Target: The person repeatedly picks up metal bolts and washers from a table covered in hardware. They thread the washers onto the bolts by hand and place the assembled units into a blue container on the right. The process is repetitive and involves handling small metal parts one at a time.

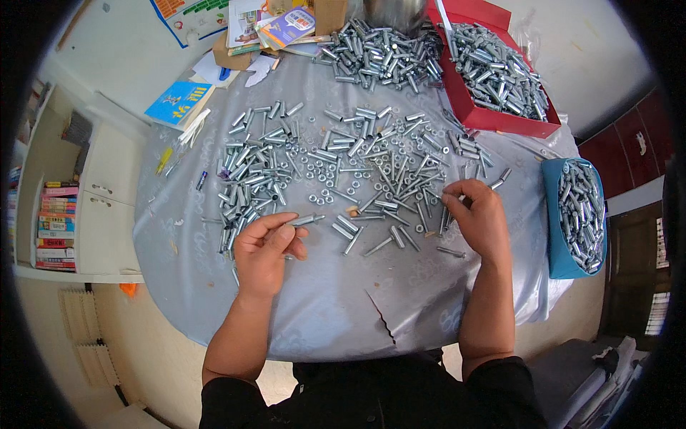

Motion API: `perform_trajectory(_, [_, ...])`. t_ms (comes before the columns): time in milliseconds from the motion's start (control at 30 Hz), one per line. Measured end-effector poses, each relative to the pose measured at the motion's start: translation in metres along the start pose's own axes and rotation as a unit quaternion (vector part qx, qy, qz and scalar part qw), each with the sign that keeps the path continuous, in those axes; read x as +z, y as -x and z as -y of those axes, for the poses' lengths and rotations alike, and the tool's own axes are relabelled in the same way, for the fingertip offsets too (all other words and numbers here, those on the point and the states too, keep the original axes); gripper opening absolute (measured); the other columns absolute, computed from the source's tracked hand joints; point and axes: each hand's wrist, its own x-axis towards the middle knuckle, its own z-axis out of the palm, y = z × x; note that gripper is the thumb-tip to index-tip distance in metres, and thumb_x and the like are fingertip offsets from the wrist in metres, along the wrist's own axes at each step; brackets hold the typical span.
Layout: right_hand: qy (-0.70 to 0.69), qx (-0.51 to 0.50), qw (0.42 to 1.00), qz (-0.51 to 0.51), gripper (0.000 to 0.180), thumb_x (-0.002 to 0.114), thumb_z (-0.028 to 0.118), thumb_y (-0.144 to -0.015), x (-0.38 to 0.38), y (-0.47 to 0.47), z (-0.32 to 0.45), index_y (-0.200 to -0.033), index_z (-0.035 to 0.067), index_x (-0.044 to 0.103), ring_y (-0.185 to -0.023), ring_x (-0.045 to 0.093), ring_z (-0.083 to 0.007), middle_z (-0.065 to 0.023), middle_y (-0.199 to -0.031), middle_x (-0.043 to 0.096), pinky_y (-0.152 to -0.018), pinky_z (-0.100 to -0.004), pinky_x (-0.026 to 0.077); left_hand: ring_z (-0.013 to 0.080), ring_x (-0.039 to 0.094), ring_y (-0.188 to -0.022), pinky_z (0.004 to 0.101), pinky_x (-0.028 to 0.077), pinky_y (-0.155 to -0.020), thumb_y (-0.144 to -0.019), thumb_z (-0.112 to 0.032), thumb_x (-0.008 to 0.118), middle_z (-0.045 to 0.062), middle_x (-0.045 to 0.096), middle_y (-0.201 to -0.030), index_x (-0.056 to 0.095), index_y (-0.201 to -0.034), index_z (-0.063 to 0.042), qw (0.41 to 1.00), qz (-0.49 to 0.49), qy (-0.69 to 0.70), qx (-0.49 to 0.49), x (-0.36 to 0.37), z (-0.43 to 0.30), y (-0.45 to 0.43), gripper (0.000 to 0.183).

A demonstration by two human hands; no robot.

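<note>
Between the thumb and forefinger of my left hand [273, 246] is a metal sleeve anchor [308, 220], its threaded tip pointing right. My right hand [478, 212] is at the right edge of the loose bolts [420, 212], its fingertips bent together; whether they pinch something small is hard to tell. Metal sleeves [252, 177] lie heaped just beyond my left hand. Hex nuts [321, 171] are scattered across the middle, with more bolts and sleeves around them. Two sleeves [344, 226] lie between my hands.
A red box [504, 127] full of anchors stands at the back right, beside an anchor pile [380, 56]. A blue container [554, 230] of anchors is at the right edge. Books [179, 104], a marker [201, 180] and papers lie left. The grey tablecloth [343, 300] has a tear near the front.
</note>
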Motion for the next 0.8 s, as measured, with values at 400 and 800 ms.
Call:
perform_trajectory(400, [-0.017, -0.106, 0.992, -0.066, 0.012, 0.068, 0.008, -0.079, 0.044, -0.011, 0.029, -0.090, 0.004, 0.070, -0.073, 0.062, -0.0285, -0.0118, -0.083, 0.065, -0.067, -0.0358, 0.049, 0.0165, 0.065, -0.063, 0.0301, 0.055, -0.057, -0.093, -0.004, 0.056, 0.017, 0.069, -0.089, 0.062, -0.111, 0.006, 0.999, 0.029, 0.013, -0.004, 0.003, 0.001, 0.002, 0.022])
perform_trajectory(800, [0.078, -0.200, 0.975, 0.059, 0.017, 0.059, 0.005, -0.080, 0.069, -0.028, 0.042, -0.091, 0.009, 0.072, -0.086, 0.061, -0.0329, -0.0152, -0.091, 0.060, -0.077, -0.0397, 0.050, 0.0165, 0.065, -0.063, 0.0296, 0.056, -0.056, -0.091, -0.005, 0.059, 0.016, 0.069, -0.089, 0.063, -0.110, 0.005, 1.000, 0.023, 0.010, -0.013, 0.005, 0.001, 0.004, 0.022])
